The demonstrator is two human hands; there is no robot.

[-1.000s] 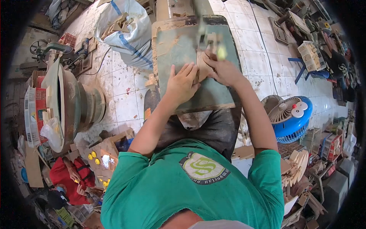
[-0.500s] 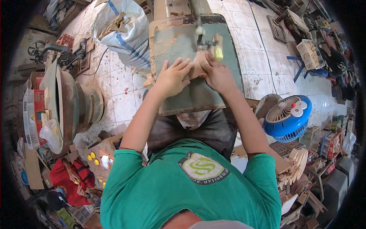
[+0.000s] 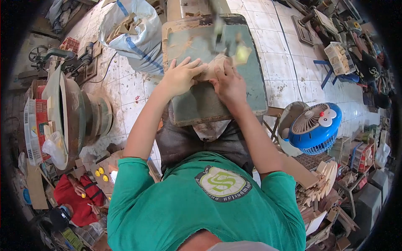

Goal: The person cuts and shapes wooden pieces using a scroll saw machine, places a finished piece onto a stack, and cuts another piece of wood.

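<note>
A small flat piece of wood (image 3: 208,72) lies on the worn green table of a saw-like machine (image 3: 201,104). My left hand (image 3: 183,78) is at its left end, with the thumb and index finger at its edge and the other fingers spread over the table. My right hand (image 3: 229,85) presses on its right side, fingers pointing forward. Just beyond the wood stands a dark upright machine part (image 3: 218,31), blurred, so its cutting part cannot be made out. A yellow-green piece (image 3: 243,54) beside it is also smeared.
A white sack (image 3: 138,39) of wood offcuts stands left of the table. At the right is a blue fan (image 3: 316,127), with a stack of cut wood pieces (image 3: 322,182) below it. A large round machine (image 3: 69,117) occupies the left. A person in red (image 3: 77,201) sits at lower left.
The piece of wood has turned, its near end swinging left. My left hand has shifted slightly left, and my right hand has moved a little left and nearer my body.
</note>
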